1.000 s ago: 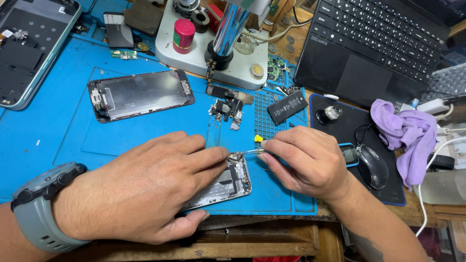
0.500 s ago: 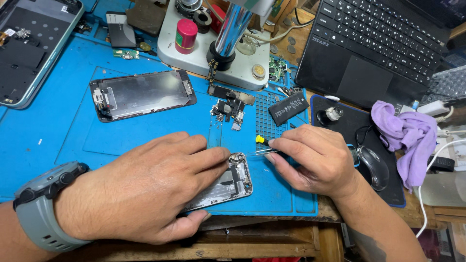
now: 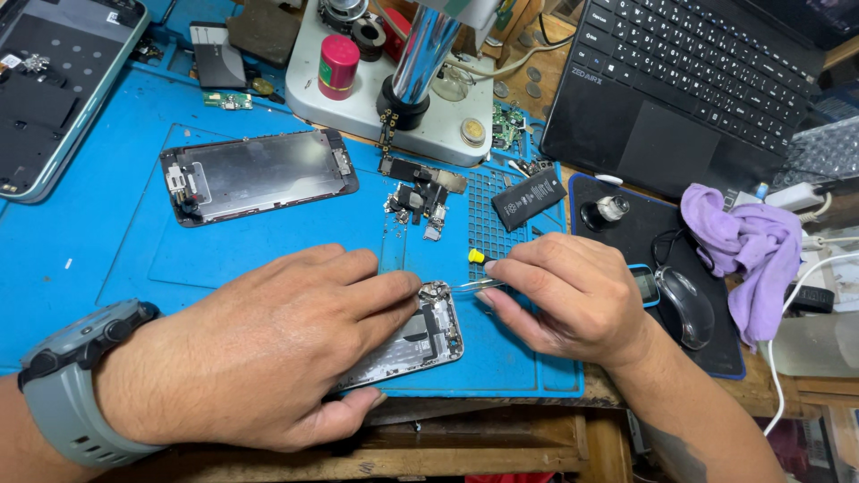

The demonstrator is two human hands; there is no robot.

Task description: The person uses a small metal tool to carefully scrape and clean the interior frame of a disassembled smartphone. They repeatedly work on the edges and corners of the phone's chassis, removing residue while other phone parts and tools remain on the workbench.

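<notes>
The opened phone body [image 3: 413, 340] lies at the near edge of the blue work mat [image 3: 107, 259], its long axis running from near left up to far right, the exposed top end pointing toward the far right. The left hand [image 3: 268, 358] is pressed flat over most of it, fingers gripping its sides, so only the far end with its small parts shows. The right hand [image 3: 573, 300] is clenched around a thin tool with a yellow cap [image 3: 477, 257], its clear tip resting at the phone's upper corner; the tip itself is hard to make out. A grey wristwatch [image 3: 76, 380] sits on the left wrist. Farther off lie a detached screen panel [image 3: 258, 174], loose small parts [image 3: 420, 192] and a black battery [image 3: 528, 199]. To the right are a mouse [image 3: 687, 306], a purple cloth [image 3: 747, 250] and a laptop [image 3: 689, 80]; the bench beneath is worn wood.
</notes>
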